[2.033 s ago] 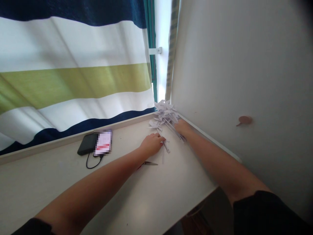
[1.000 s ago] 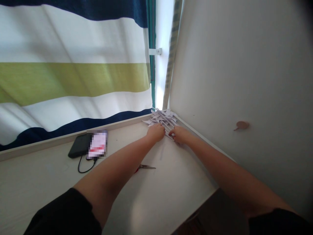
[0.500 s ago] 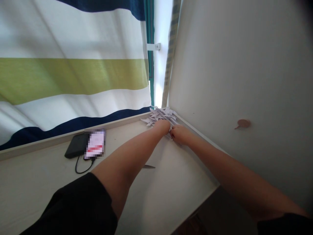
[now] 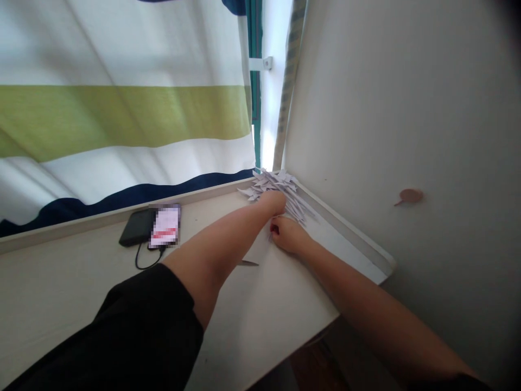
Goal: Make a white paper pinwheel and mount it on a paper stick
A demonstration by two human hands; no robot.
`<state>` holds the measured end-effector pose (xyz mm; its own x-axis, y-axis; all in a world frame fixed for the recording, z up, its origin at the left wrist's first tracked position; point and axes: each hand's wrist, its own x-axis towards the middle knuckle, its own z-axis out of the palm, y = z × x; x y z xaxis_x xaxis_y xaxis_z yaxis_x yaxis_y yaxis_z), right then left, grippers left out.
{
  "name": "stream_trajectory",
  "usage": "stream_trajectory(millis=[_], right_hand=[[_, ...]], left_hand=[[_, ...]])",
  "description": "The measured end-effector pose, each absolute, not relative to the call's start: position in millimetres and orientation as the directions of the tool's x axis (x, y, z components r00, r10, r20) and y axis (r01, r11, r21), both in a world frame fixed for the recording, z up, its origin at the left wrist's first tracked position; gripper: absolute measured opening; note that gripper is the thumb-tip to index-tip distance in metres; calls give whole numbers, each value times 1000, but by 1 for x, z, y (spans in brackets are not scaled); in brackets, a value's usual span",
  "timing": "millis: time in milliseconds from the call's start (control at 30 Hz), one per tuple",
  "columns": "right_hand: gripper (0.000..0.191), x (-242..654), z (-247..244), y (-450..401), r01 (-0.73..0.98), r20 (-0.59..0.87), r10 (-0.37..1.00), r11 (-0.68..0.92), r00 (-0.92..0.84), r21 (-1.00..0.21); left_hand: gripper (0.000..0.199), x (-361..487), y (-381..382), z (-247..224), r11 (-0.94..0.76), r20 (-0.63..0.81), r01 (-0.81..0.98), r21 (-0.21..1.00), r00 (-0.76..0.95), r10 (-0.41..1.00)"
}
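Observation:
In the corner of the table lies a heap of folded white paper pieces point(image 4: 271, 182), with long pointed ends sticking out. My left hand point(image 4: 273, 202) is at the near edge of this heap, and its fingers are turned away and hidden. Just in front and slightly to the right, my right hand point(image 4: 287, 234) is closed, its fingers curled. White paper edges show at its fingertips, so it seems to grip a small piece of paper. A pointed metal blade point(image 4: 249, 263) pokes out from behind my left forearm; its other end is hidden.
A black box-like device point(image 4: 136, 228) lies at the left, cabled to a phone point(image 4: 165, 225) with a blurred screen. A raised rim point(image 4: 211, 191) runs along the back of the table point(image 4: 93, 282). Beyond it hang a striped curtain point(image 4: 122, 117) and a wall with a pink hook point(image 4: 411, 196).
My right hand has moved left and toward me, away from the heap, uncovering more long paper pieces. My left hand stays by the heap. The camera view has shifted slightly.

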<state>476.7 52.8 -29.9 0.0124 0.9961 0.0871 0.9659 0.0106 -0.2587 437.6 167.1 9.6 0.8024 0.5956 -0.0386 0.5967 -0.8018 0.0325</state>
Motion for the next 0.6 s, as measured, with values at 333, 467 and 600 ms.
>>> stream_trajectory(millis=[333,467,600], right_hand=[[32,476,-36,52,958,120,993,28,7,-285],[21,476,-39,53,961,108,994,8,22,-276],[21,475,-41,53,962,109,993,-17,48,-271]], left_hand=[[25,397,168,56,-886,231,453,100,855,464],[26,367,161,72,-894,295,419,157,844,447],[22,301,141,63,-790,255,417,449,788,561]])
